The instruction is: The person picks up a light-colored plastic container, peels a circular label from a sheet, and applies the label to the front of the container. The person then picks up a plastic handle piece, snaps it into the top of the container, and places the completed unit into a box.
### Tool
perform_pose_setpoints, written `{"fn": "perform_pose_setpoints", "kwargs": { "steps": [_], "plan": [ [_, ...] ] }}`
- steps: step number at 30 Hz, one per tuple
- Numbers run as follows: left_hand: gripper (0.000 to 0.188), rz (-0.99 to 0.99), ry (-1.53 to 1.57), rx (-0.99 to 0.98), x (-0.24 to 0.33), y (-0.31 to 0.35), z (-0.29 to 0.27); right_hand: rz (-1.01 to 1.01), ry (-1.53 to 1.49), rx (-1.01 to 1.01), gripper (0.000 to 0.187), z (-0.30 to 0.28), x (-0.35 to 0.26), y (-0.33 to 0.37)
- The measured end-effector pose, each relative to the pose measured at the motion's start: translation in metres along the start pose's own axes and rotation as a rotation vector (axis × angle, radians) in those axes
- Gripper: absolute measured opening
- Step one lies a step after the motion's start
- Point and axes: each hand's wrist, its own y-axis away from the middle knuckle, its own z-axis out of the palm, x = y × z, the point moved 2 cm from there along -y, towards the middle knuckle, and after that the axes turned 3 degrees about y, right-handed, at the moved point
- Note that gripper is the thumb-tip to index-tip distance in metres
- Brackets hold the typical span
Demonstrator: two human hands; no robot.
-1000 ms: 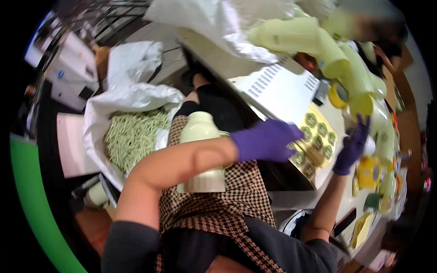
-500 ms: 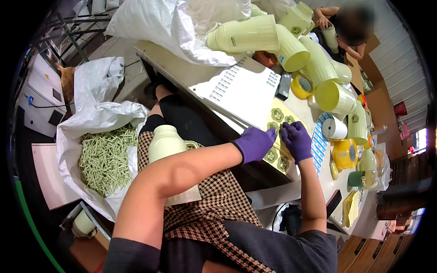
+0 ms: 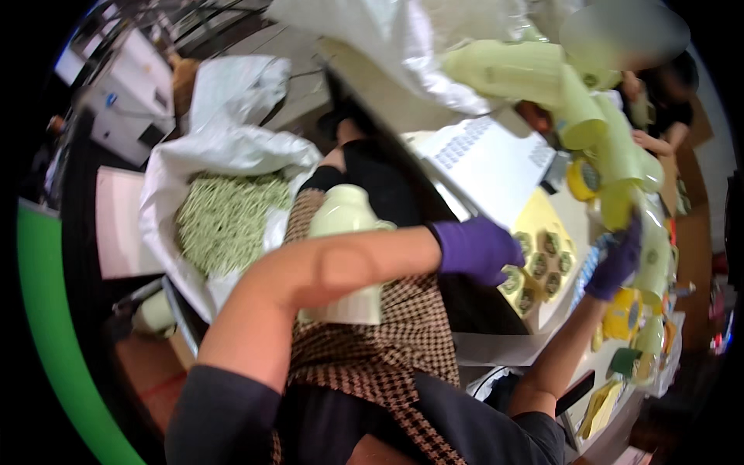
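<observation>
My left hand (image 3: pixel 482 249), in a purple glove, is curled with its fingers together at the near-left edge of a yellow sheet of round green-and-brown stickers (image 3: pixel 552 219). Whatever those fingers might hold does not show. My right hand (image 3: pixel 618 260), gloved alike, is raised beyond the sheet, beside a blue-and-white strip (image 3: pixel 585 267) and close to the pale green jug bodies (image 3: pixel 618 203). Motion smears its fingers. On my lap, under my left forearm, lies a pale green jug body (image 3: pixel 341 213) with a handle, partly covered by the arm.
To my left stands a white sack (image 3: pixel 167 186) full of thin pale green pieces (image 3: pixel 229 221). A white printed sheet (image 3: pixel 488 167) lies on the table. Yellow tape rolls (image 3: pixel 621 314) sit at the right. Across the table is another person (image 3: pixel 663 105).
My right hand has left the sticker sheet and moved right toward the jug bodies. My left hand stays by the sheet, its fingers more curled. The whole view has shifted and blurred.
</observation>
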Motion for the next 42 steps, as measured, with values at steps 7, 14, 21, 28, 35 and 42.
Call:
{"fn": "perform_pose_setpoints", "kwargs": {
  "steps": [7, 14, 21, 28, 35, 42],
  "plan": [
    [0.031, -0.611, 0.063, 0.364, -0.123, 0.218, -0.061, -0.481, 0.073, -0.332, 0.040, 0.060, -0.099, 0.177],
    [0.026, -0.612, 0.162, 0.884, -0.026, 0.273, -0.045, -0.659, -0.139, -0.696, 0.042, 0.132, -0.194, 0.254],
    [0.024, -0.594, 0.091, 1.021, -0.010, 0.274, -0.049, -0.870, -0.058, -0.786, 0.042, 0.145, -0.206, 0.268],
    [0.026, -0.606, -0.026, 1.046, -0.014, 0.279, -0.045, -0.896, 0.049, -0.767, 0.040, 0.151, -0.208, 0.277],
    [0.022, -0.666, -0.105, 1.049, -0.025, 0.278, -0.037, -0.865, 0.062, -0.742, 0.042, 0.147, -0.220, 0.282],
    [0.022, -0.667, -0.103, 1.054, -0.017, 0.273, -0.041, -0.860, 0.143, -0.797, 0.044, 0.151, -0.212, 0.285]
  ]
}}
